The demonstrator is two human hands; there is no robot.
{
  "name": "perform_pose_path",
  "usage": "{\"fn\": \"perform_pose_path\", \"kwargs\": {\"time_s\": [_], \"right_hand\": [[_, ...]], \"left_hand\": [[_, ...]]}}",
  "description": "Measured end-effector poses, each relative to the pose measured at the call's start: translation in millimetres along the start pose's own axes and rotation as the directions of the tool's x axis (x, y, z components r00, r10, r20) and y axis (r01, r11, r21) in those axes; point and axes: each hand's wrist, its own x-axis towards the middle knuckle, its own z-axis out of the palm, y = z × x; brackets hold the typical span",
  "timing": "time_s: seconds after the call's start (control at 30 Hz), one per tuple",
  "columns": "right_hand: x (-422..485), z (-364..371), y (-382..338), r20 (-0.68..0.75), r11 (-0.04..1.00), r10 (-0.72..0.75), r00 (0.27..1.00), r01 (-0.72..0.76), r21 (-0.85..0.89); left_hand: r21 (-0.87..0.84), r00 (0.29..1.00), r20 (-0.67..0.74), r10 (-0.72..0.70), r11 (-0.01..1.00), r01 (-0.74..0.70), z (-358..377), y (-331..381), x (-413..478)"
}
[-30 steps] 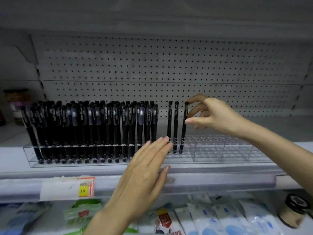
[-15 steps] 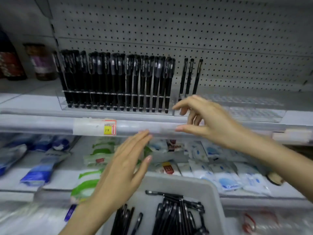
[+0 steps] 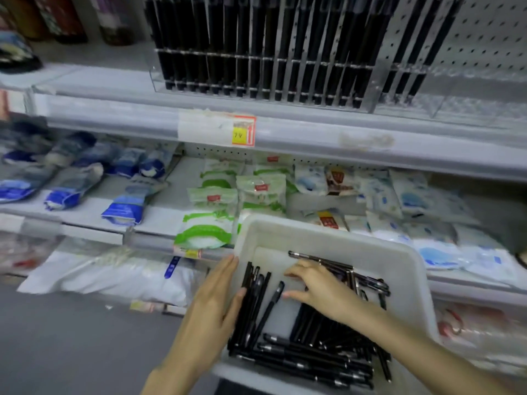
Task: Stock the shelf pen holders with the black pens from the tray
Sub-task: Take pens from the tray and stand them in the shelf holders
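Black pens (image 3: 302,357) in tray (image 3: 328,238); packets (image 3: 211,223) just behind.

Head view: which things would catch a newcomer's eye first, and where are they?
First comes the white tray at bottom centre, which holds a loose heap of black pens. The right hand reaches over them and the left hand lies open at the tray's left rim. Next is the dense row of upright pens in the clear pen holder on the upper shelf, above a yellow price label.
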Motion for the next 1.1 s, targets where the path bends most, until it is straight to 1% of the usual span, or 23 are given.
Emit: {"fn": "perform_pose_path", "kwargs": {"time_s": [0.1,0.13,0.2,0.27,0.33,0.43,0.5,0.53,0.6,0.7,0.8,0.97,1.1], "right_hand": [[3.0,25.2,3.1,-0.003,0.982,0.007,1.0,-0.007,-0.186],[3.1,30.9,2.9,-0.021,0.975,0.004,1.0,-0.009,-0.221],[1.4,40.0,0.8,-0.058,0.971,0.001,0.998,-0.015,-0.237],[-0.6,46.8,-2.7,-0.086,0.979,0.009,0.996,-0.027,-0.202],[-1.9,50.4,-6.5,-0.102,0.991,0.025,0.994,-0.038,-0.127],[-2.3,54.0,-13.0,-0.124,0.995,0.063,0.99,-0.052,0.09],[-1.6,55.2,-17.0,-0.153,0.979,0.114,0.982,-0.085,0.185],[-0.7,55.7,-17.6,-0.176,0.975,0.144,0.974,-0.109,0.192],[2.3,56.3,-14.7,-0.204,0.973,0.199,0.959,-0.169,0.155],[5.5,59.3,-9.2,-0.167,0.969,0.24,0.956,-0.227,0.098],[2.8,65.1,-9.1,-0.143,0.973,0.217,0.966,-0.202,0.109],[-0.5,69.3,-10.5,-0.18,0.976,0.198,0.964,-0.177,0.124],[1.2,67.2,-11.2,-0.155,0.978,0.185,0.97,-0.168,0.12]], "left_hand": [[-0.036,1.0,0.018,-0.019,0.999,0.02,7.5,-4.9,-3.6],[-0.05,1.0,0.018,-0.025,0.998,0.025,8.9,-5.0,-4.4],[-0.085,0.999,0.024,-0.041,0.995,0.043,10.8,-3.9,-6.0],[-0.104,0.998,0.024,-0.051,0.993,0.053,11.5,-3.5,-7.1],[-0.106,0.998,0.02,-0.052,0.993,0.054,12.0,-3.9,-8.1],[-0.103,0.999,0.014,-0.048,0.994,0.049,13.0,-4.7,-9.5],[-0.106,0.999,0.01,-0.049,0.993,0.05,12.9,-3.9,-10.2],[-0.109,0.999,0.008,-0.049,0.993,0.05,12.9,-3.1,-10.5],[-0.119,0.998,0.01,-0.063,0.991,0.063,12.1,-0.8,-10.9],[-0.124,0.997,0.018,-0.075,0.989,0.077,10.1,1.7,-10.8],[-0.129,0.998,0.013,-0.069,0.989,0.07,9.7,3.0,-10.6],[-0.12,0.997,0.017,-0.069,0.99,0.071,9.8,4.4,-11.6],[-0.116,0.997,0.018,-0.074,0.99,0.075,9.9,3.8,-11.5]]}}
